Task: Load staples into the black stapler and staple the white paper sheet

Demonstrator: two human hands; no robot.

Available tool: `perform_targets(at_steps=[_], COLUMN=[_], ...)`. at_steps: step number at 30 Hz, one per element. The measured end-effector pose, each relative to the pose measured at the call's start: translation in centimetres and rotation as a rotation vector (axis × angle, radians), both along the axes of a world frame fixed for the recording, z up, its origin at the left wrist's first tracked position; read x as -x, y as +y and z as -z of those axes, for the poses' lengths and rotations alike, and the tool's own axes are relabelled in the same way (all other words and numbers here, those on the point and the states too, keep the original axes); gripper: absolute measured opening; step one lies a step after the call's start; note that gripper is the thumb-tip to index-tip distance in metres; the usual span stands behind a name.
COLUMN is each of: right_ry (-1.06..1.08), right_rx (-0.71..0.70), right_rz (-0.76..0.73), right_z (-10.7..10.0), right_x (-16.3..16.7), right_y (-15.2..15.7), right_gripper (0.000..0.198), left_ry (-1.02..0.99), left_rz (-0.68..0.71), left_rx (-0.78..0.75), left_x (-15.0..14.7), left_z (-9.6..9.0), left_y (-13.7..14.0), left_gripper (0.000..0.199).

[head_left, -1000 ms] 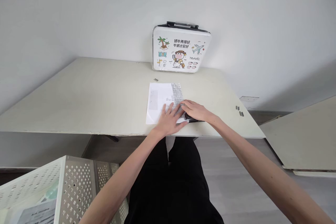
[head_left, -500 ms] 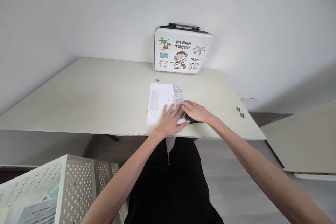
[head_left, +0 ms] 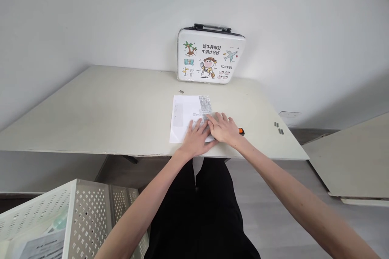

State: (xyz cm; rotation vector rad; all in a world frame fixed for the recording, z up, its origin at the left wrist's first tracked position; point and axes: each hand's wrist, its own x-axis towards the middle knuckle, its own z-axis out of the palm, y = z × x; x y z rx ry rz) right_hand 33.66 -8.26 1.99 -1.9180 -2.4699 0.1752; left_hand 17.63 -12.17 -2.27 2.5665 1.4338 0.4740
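Observation:
A printed sheet of paper [head_left: 184, 115], with a grey block pattern along its right side, lies near the table's front edge. My left hand [head_left: 197, 136] rests flat on its lower right part, fingers spread. Over the sheet's right edge lies my right hand [head_left: 224, 128], its fingers stretched and apart, the tips close to my left fingers. From behind the right hand sticks out the end of a black and orange tool [head_left: 241, 131], perhaps a stapler; its other parts are hidden. I see no grip on it.
A white cartoon case [head_left: 211, 56] stands against the wall on the white table [head_left: 100, 109]. One small grey metal strip [head_left: 181, 91] lies behind the paper, and two similar strips [head_left: 278, 128] lie at the right. A perforated white basket [head_left: 91, 214] stands lower left.
My right hand has shifted slightly and spread its fingers over the paper's edge. The tool's orange end now shows to its right; before, a black part showed beneath the hand. My left hand stays put.

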Motion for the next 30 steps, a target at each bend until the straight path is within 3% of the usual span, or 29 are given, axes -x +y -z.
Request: perform_targets(at_steps=[6, 9, 15, 21, 27, 30], right_ry=[0.298, 0.479, 0.459, 0.486, 0.742, 0.838], right_rx=[-0.118, -0.191, -0.319, -0.332, -0.271, -0.232], right_rz=[-0.031, -0.027, 0.091, 0.273, 0.369, 0.379], right_z=[-0.7, -0.6, 1.3, 2.1, 2.7, 2.9], right_x=[-1.8, -3.6, -7.5, -11.0, -12.3, -12.6], right_y=[-0.3, -1.5, -3.8, -4.4, -5.4, -5.3], right_gripper=[0.051, 0.059, 0.067, 0.061, 0.063, 0.065], left_ry=[-0.003, 0.008, 0.014, 0.021, -0.02, -0.03], left_rz=[0.017, 0.014, 0.013, 0.02, 0.052, 0.055], left_rx=[0.019, 0.036, 0.032, 0.046, 0.013, -0.029], left_x=[0.2, 0.3, 0.4, 0.6, 0.9, 2.4], left_z=[-0.6, -0.9, -0.9, -1.3, -1.7, -2.3], left_y=[-0.1, -0.2, -0.1, -0.1, -0.4, -0.4], left_gripper=[0.075, 0.076, 0.074, 0.073, 0.068, 0.063])
